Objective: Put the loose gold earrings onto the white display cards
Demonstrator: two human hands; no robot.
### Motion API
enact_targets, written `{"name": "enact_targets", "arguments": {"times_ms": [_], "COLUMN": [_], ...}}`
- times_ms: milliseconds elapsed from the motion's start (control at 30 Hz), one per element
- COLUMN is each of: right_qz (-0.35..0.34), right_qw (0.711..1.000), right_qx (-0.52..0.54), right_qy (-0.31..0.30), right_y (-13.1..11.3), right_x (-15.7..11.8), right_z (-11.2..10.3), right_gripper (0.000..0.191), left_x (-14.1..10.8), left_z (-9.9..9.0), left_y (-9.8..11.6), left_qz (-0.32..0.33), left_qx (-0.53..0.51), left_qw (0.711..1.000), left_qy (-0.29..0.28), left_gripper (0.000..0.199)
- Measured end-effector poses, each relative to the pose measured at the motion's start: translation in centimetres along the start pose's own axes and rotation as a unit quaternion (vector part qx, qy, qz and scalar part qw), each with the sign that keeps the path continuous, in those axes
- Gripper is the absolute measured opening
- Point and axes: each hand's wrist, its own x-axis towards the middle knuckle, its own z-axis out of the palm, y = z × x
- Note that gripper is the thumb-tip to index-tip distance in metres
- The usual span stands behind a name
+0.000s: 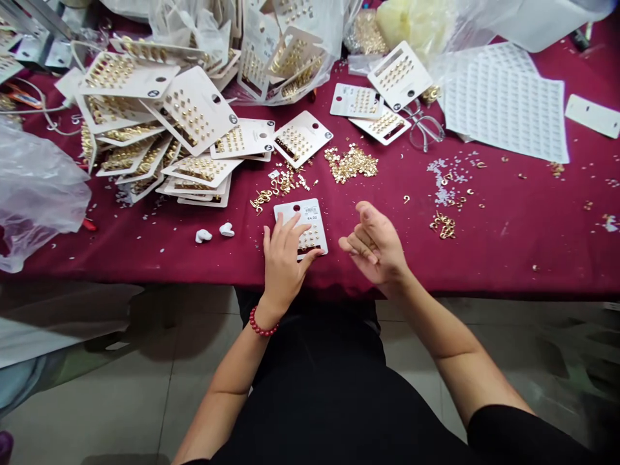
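Note:
A white earring card [313, 213] with a price label, a punched hole and rows of small gold studs lies near the table's front edge. Over its left part rests my left hand [283, 253], fingers spread and stretched, thumb by the lower right corner. My right hand [375, 248] is raised to the right of the card, apart from it, with its fingers curled in; what they hold, if anything, is hidden. Behind the card are a heap of small gold pieces [352, 164] and some loose gold hook-shaped earrings [261, 201].
Many filled earring cards [194, 113] are piled at the left, beside clear plastic bags [39, 187]. Two white earbuds [203, 236] lie left of my hand. Glasses [426, 129], printed label sheets [508, 103] and more gold hooks [442, 225] are on the right.

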Motion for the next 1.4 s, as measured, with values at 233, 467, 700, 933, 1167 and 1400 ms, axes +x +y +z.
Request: {"name": "enact_targets", "arguments": {"times_ms": [233, 467, 700, 933, 1167, 1400], "right_qz": [0.065, 0.007, 0.046, 0.033, 0.027, 0.028], "right_qw": [0.985, 0.982, 0.987, 0.977, 0.969, 0.971], "right_qx": [0.161, 0.186, 0.152, 0.209, 0.243, 0.234], "right_qy": [-0.017, -0.013, 0.027, 0.013, 0.017, 0.038], "right_y": [0.2, -0.2, -0.9, -0.8, -0.7, -0.5], "right_x": [-0.7, -0.9, -2.0, -2.0, -2.0, -1.9], "right_z": [4.3, 5.7, 5.7, 5.6, 5.5, 5.6], "right_gripper": [0.043, 0.055, 0.051, 0.05, 0.057, 0.055], "left_x": [0.5, -0.5, -0.2, -0.2, 0.0, 0.1], "left_z": [-1.4, -0.7, -1.3, -1.2, -0.5, -0.1], "left_y": [4.0, 7.0, 7.9, 7.9, 7.3, 6.9], "left_qz": [0.016, 0.022, 0.037, 0.038, 0.043, 0.037], "left_qx": [-0.249, -0.212, -0.22, -0.2, -0.245, -0.254], "left_qw": [0.966, 0.974, 0.97, 0.975, 0.962, 0.959], "left_qy": [-0.059, 0.077, 0.093, 0.094, 0.115, 0.119], "left_gripper": [0.057, 0.043, 0.035, 0.031, 0.027, 0.023]}}
